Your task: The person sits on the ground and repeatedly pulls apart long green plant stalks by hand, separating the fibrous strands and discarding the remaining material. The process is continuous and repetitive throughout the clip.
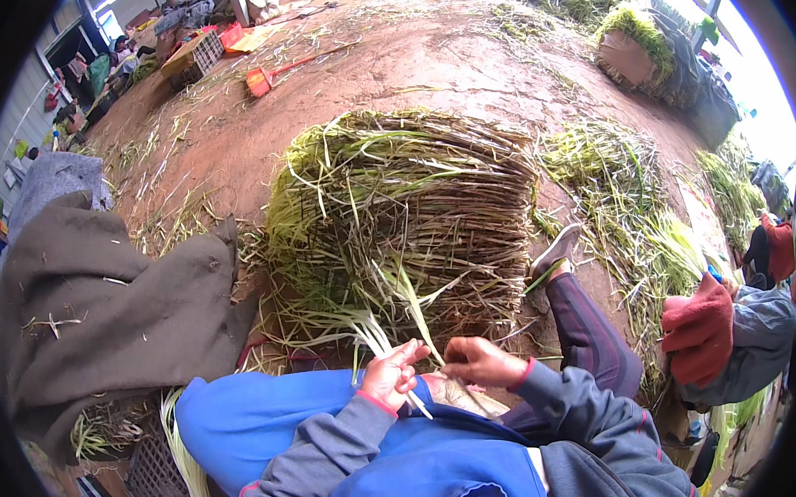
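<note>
Left hand (pixel 388 373): low centre of the frame, fingers curled tight around a green stalk (pixel 393 316) just above its pale base, pinning it over my lap so it can't slide.
Right hand (pixel 481 361): just right of the left, fingers bent and pinched at the stalk's root end; what sits between the fingertips is too small for me to tell.
Blue apron (pixel 254 418): spread across my knees at the bottom, right under both hands, there to catch whatever falls.
Stalk: leaves fan up and left from my grip, toward the heap.
Stacked bundle (pixel 406 221): mid-frame, just beyond my hands, roots facing me and green tips away, laid neat and within arm's reach.
Brown cloth (pixel 95 309): left of the frame, crumpled on the ground beside the stack.
Co-worker (pixel 735 330): right edge, red-gloved hand, seated among loose greens.
Red shovel (pixel 267 77): upper left, lying flat on the dirt floor, well apart from me.
Crates (pixel 194 54): far upper left, by the wall.
</note>
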